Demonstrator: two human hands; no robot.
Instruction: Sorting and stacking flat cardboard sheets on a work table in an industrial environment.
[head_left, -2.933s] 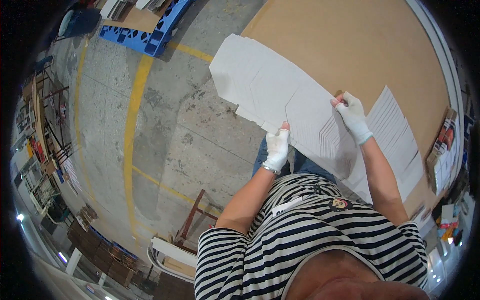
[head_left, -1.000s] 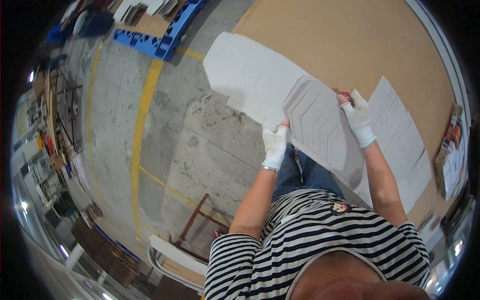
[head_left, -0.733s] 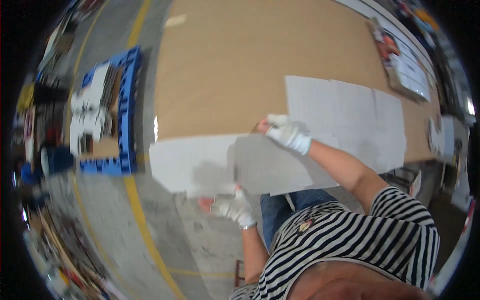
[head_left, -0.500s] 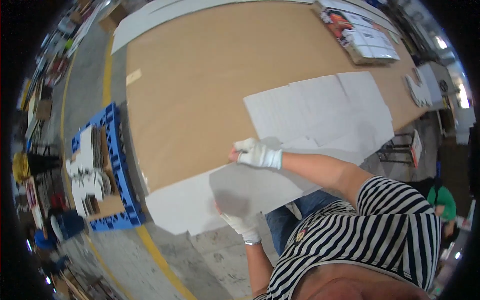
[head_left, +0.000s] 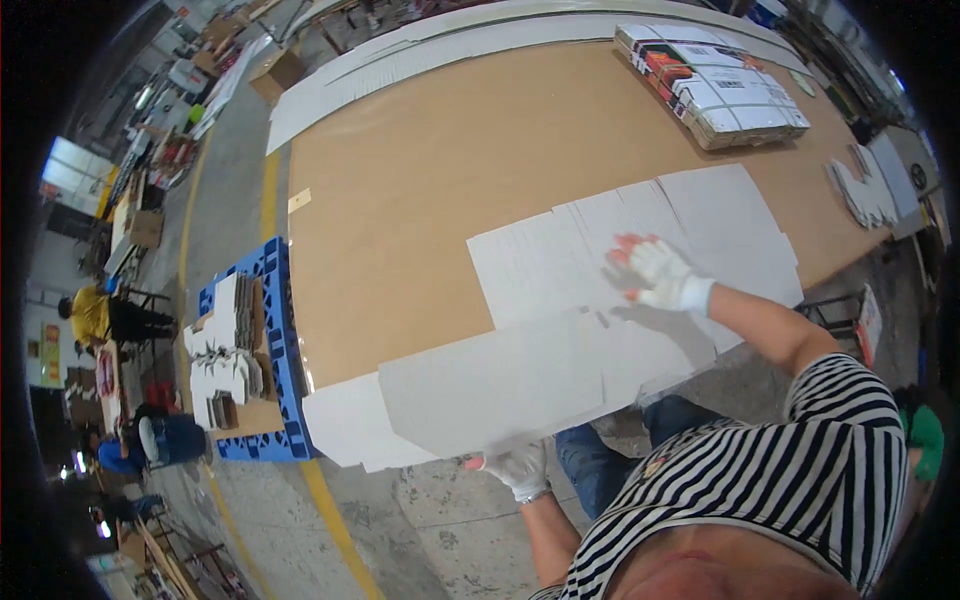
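Sheets of white cardboard (head_left: 500,385) cover the tabletop's (head_left: 400,210) near edge. The right hand (head_left: 662,275) is over them, its grip spread apart; the left hand (head_left: 515,468) is at their lower edge, its grip impossible to tell. Brown surface stretches to white strips (head_left: 450,48) at the far edge; left, a blue pallet (head_left: 293,425) bears stacked cutouts (head_left: 225,375).

Your hands (head_left: 662,278): gloved in white
Your shirt (head_left: 760,480): white with dark stripes
Your jeans (head_left: 595,470): blue
Your cardboard sheets (head_left: 490,375): white, pale grey
Your counter (head_left: 400,210): plain brown
Pallet (head_left: 290,390): blue
Floor (head_left: 430,520): grey, yellow lines (head_left: 333,520)
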